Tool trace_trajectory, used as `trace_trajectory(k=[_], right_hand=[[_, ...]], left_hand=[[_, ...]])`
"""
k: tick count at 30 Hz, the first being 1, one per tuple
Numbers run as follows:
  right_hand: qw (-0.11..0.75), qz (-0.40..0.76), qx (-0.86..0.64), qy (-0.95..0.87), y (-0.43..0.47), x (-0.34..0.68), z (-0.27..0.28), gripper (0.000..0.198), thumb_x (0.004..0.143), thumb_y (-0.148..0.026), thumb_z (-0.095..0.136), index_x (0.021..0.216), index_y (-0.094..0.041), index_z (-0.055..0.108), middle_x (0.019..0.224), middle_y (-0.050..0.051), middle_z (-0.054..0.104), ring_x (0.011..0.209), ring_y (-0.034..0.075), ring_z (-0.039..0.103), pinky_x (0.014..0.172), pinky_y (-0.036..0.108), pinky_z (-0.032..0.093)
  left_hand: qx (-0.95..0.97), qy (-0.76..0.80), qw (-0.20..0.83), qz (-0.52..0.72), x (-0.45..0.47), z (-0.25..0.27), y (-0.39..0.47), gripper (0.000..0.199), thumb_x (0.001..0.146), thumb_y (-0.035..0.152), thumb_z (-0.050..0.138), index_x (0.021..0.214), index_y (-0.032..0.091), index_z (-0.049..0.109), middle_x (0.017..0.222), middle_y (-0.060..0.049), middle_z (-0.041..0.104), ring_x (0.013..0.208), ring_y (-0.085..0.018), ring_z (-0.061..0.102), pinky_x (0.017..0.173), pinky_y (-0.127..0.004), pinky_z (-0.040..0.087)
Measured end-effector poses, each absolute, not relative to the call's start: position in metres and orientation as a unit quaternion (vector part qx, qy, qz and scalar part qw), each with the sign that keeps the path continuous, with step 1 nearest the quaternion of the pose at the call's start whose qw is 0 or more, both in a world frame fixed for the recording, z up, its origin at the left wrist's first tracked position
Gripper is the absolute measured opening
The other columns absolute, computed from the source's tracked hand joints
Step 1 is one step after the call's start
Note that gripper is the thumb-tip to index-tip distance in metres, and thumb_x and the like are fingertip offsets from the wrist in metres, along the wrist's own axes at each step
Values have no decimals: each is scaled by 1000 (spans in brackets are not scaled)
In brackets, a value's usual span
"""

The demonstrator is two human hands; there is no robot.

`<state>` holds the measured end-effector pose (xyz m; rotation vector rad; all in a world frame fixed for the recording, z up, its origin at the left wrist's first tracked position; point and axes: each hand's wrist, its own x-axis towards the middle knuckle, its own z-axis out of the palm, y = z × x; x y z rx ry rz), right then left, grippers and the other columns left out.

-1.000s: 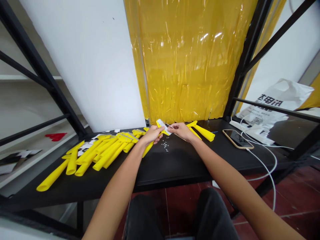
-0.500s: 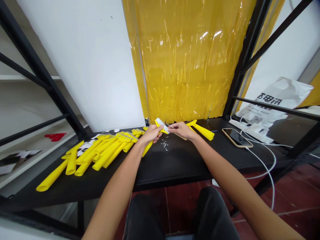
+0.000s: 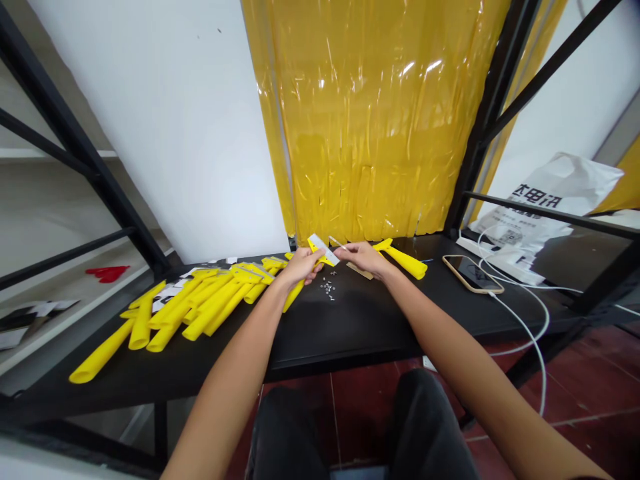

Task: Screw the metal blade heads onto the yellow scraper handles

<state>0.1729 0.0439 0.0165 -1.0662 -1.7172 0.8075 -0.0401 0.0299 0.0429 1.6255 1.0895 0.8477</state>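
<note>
My left hand (image 3: 301, 265) is closed round the handle of a yellow scraper (image 3: 295, 295), whose flat silvery blade (image 3: 323, 249) points up and to the right. Close beside the blade, my right hand (image 3: 361, 256) pinches a slim pale piece (image 3: 335, 241); its exact kind is too small to make out. Loose small screws (image 3: 328, 288) lie on the black tabletop (image 3: 350, 333) just below both hands. Behind my right hand rests another yellow scraper (image 3: 404, 260), and a small brown card (image 3: 359, 270) lies under the wrist.
Several yellow scrapers (image 3: 215, 303) are heaped at the left over white papers. To the right are a phone (image 3: 473, 274) with a white cable (image 3: 543, 363) and a white plastic bag (image 3: 555, 200). Black frame posts (image 3: 483, 147) and a yellow plastic curtain (image 3: 375, 120) stand behind.
The pale piece in my right hand has tilted upward and my right fingers have drawn slightly away from the blade. My left hand still grips the scraper.
</note>
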Motion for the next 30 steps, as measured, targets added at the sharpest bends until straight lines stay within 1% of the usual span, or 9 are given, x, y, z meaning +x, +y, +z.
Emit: trace_trajectory(k=[3,5,7,9,14,18,21,26,30], right_hand=[[486,162,-582,-632,49,205,21,46,89,-55,54,80,-16,76,76,8,71,73,22,64,67,31,45],[405,83,-694,-590,51,231,21,42,88,-52,56,82,-16,77,83,13,73,82,27,68,70,32,46],[305,68,-762,-567,52,251,19,35,82,-48,66,93,-16,78,99,16,75,93,31,70,73,34,47],[237,73,-788,-563,51,260,17,37,77,-46,73,100,-17,78,110,18,73,100,32,69,77,35,49],[179,51,-760,-623,47,241,15,32,73,-43,77,98,-22,79,109,14,74,103,31,69,84,36,49],[109,48,-765,-633,49,230,14,42,66,-44,84,96,-16,78,108,20,73,103,33,69,83,36,50],[103,60,-769,-628,50,231,13,45,65,-42,86,99,-14,77,112,21,72,105,34,69,83,37,51],[156,89,-771,-611,47,234,16,29,73,-34,79,100,-23,77,113,14,73,107,32,69,87,39,50],[182,91,-770,-605,46,236,17,26,72,-28,78,98,-25,79,115,14,73,107,31,69,86,38,50]], left_hand=[[658,456,487,350,-42,45,29,36,97,41,54,70,20,45,53,4,48,34,-5,35,34,-20,25],[652,467,486,347,-43,46,29,34,97,40,54,71,20,46,53,3,48,34,-6,35,34,-20,25],[644,477,490,342,-43,46,28,30,97,38,55,74,19,49,53,4,48,34,-6,34,35,-20,24],[635,490,494,336,-44,47,28,26,97,37,55,78,19,51,53,4,48,34,-6,34,35,-21,23],[623,507,494,332,-47,49,29,24,97,34,53,79,19,52,55,2,50,34,-6,34,35,-22,23],[629,495,502,328,-48,49,29,24,96,35,54,78,20,51,54,3,49,35,-7,34,36,-22,24],[631,489,504,329,-48,48,29,26,96,36,54,77,20,50,55,2,49,35,-6,34,36,-22,25],[636,480,513,319,-49,47,30,24,96,36,55,79,19,53,55,2,49,35,-6,35,36,-21,25],[645,471,519,306,-49,46,32,21,96,35,54,82,18,55,54,2,50,34,-7,35,35,-22,25]])
